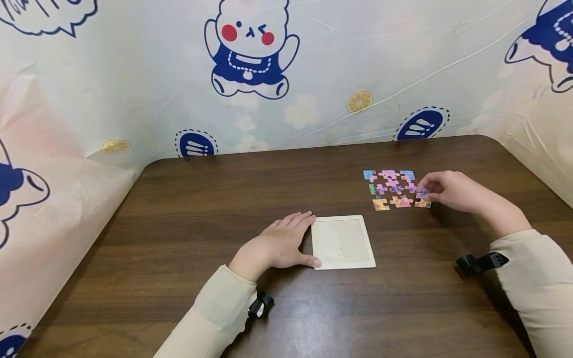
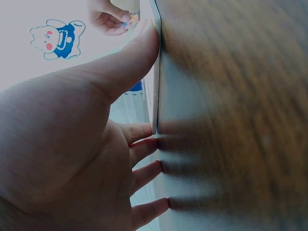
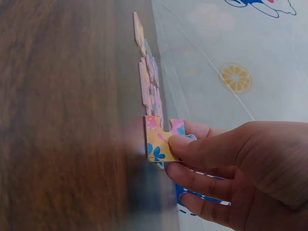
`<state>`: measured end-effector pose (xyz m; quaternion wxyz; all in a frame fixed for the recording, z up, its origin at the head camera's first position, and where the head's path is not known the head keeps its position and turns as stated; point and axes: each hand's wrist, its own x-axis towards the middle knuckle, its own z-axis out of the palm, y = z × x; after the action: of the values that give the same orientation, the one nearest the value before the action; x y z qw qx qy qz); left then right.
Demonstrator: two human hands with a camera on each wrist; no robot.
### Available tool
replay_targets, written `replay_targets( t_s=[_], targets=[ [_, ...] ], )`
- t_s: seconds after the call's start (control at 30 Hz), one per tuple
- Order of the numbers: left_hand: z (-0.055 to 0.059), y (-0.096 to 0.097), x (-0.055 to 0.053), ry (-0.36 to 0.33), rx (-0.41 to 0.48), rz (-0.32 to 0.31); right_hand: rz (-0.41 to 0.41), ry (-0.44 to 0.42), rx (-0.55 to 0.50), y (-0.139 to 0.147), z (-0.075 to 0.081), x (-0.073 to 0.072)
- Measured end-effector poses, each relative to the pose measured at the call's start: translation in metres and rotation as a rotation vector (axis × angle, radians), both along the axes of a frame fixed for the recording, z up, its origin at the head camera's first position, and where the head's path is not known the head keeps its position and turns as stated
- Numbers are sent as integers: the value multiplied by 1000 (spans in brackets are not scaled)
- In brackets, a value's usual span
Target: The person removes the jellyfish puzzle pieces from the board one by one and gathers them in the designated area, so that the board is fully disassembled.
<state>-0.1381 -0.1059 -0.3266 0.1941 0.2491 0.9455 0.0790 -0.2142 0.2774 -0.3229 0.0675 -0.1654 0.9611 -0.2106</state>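
A jigsaw corner piece [image 3: 156,139], yellow and pink with a blue flower, is pinched between the thumb and fingers of my right hand [image 1: 454,189]. That hand is at the right side of a loose group of colourful jigsaw pieces [image 1: 394,188], its fingertips overlapping some of them in the head view. My left hand [image 1: 279,243] rests along the left side of a square, pale puzzle tray [image 1: 342,241]. Its thumb lies on the near left corner and its straight, spread fingers reach the far left corner; in the left wrist view the fingertips meet the tabletop.
Under everything is a dark brown wooden table [image 1: 201,209] with rounded far corners. A pale sheet [image 1: 152,64] printed with cartoon figures and orange slices hangs behind and beside it. Black straps circle both wrists over cream sleeves [image 1: 224,298].
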Motion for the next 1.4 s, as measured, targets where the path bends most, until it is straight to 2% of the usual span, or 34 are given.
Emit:
replay_targets(
  t_s=[0.37,0.6,0.9,1.1,1.4],
  targets=[
    [0,0,0,-2,3,-1,5,-1,5,-4,-5,-1],
    [-4,-3,-1,18,7,-13,4,13,15,-7,-7,-2],
    [-2,-2,0,10,3,-7,4,17,30,-7,-8,-2],
    [-1,0,0,18,1,-11,-7,27,41,-9,-4,1],
    [2,-1,-1,16,11,-15,8,37,33,-24,9,9]
  ],
)
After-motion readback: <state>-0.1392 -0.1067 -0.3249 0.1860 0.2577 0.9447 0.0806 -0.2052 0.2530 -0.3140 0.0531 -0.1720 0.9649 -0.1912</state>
